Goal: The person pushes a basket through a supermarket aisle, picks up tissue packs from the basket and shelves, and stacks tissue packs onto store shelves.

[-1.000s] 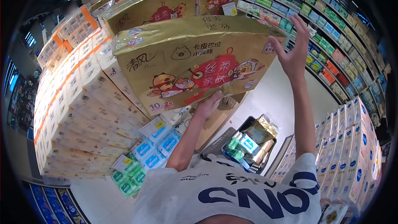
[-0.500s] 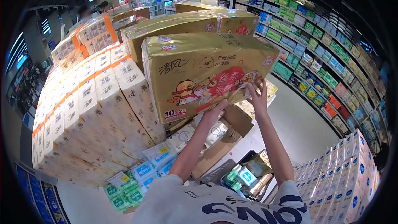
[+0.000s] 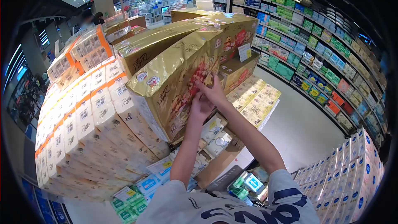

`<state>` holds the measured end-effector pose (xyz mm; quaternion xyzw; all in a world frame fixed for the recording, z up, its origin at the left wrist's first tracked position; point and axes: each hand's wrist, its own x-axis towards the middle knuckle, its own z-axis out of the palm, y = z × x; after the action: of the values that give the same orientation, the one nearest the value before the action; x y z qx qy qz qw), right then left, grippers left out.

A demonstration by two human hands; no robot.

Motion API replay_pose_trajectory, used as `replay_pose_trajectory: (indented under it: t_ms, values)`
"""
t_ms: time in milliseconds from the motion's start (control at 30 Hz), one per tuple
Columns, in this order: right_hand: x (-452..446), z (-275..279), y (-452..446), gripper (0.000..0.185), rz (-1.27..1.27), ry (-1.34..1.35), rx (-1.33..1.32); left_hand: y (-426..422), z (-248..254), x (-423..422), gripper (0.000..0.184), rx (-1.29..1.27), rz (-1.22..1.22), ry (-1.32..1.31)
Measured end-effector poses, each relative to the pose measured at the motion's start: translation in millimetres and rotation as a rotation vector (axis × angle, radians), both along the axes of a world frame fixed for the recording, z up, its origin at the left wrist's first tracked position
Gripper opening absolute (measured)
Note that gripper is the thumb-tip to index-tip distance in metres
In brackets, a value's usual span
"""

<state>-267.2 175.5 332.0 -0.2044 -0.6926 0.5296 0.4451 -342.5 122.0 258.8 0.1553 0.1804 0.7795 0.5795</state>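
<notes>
A large gold tissue multipack (image 3: 176,85), printed with red and cartoon figures, sits at an angle at the front of a gold pack stack. My left hand (image 3: 202,107) presses on the lower part of its front face, the fingers partly overlapped by the other hand. Just above, my right hand (image 3: 214,92) lies against the same face with thumb and fingers spread. Neither hand wraps around the pack. Right behind it is another gold pack (image 3: 137,49), and to its right a further gold pack (image 3: 240,33) stands on the stack.
White tissue packs (image 3: 91,128) with orange bands are piled high at left. Below my arms are a basket (image 3: 228,176) with goods and green packs (image 3: 128,203). Stacked white-and-blue packs (image 3: 344,182) stand at lower right, and stocked shelves (image 3: 306,54) line the right.
The gold multipack has turned and shifted left and back against the stack. Both hands have moved up and left, from its lower edge and right side onto its front face, close together.
</notes>
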Motion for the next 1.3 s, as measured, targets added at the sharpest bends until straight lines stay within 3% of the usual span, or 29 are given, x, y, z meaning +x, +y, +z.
replay_pose_trajectory:
  t_ms: [100, 267, 333, 367, 433, 467, 733, 833, 900, 933, 1033, 1100, 1200, 1300]
  values:
    - [-8, -23, -5, 0.088, 0.082, 0.018, -0.061, -30, 0, 10, 0.035, -0.099, 0.027, -0.033]
    - [11, 1, -30, 0.078, 0.100, 0.031, -0.102, -99, -36, 34, 0.028, -0.175, 0.197, -0.254]
    - [10, 2, -33, 0.077, 0.086, 0.018, -0.129, -119, -42, 45, 0.034, -0.453, 0.736, -0.019]
    - [10, 2, -33, 0.077, 0.065, 0.009, -0.150, -125, -42, 47, 0.034, -0.461, 0.735, -0.020]
    - [4, -10, -25, 0.080, 0.047, 0.004, -0.131, -139, -37, 52, 0.038, -0.505, 0.945, 0.420]
    - [1, -16, -21, 0.082, 0.034, 0.003, -0.102, -140, -35, 51, 0.037, -0.477, 0.979, 0.482]
    - [6, -10, -26, 0.091, 0.072, -0.062, -0.275, -130, 20, 32, 0.033, -0.437, 0.853, 0.702]
    - [5, 0, -31, 0.092, 0.101, -0.078, -0.330, -123, 46, 18, 0.039, -0.379, 0.786, 0.778]
    - [5, 7, -36, 0.091, 0.128, -0.081, -0.265, -117, 50, 12, 0.047, -0.357, 0.671, 0.536]
    - [5, 7, -37, 0.091, 0.131, -0.084, -0.260, -113, 41, 8, 0.057, -0.341, 0.643, 0.512]
    - [-4, -2, -31, 0.091, 0.148, -0.019, -0.234, -122, 26, 10, 0.062, -0.358, 0.502, 0.378]
    - [-6, -17, -26, 0.088, 0.018, -0.094, -0.031, -130, 21, 13, 0.068, -0.375, 0.509, 0.397]
    - [1, -10, -28, 0.084, -0.009, -0.105, 0.070, -139, 29, 17, 0.066, -0.381, 0.567, 0.417]
    - [0, -10, -26, 0.082, -0.120, -0.059, 0.207, -147, 48, 19, 0.058, -0.310, 0.670, 0.539]
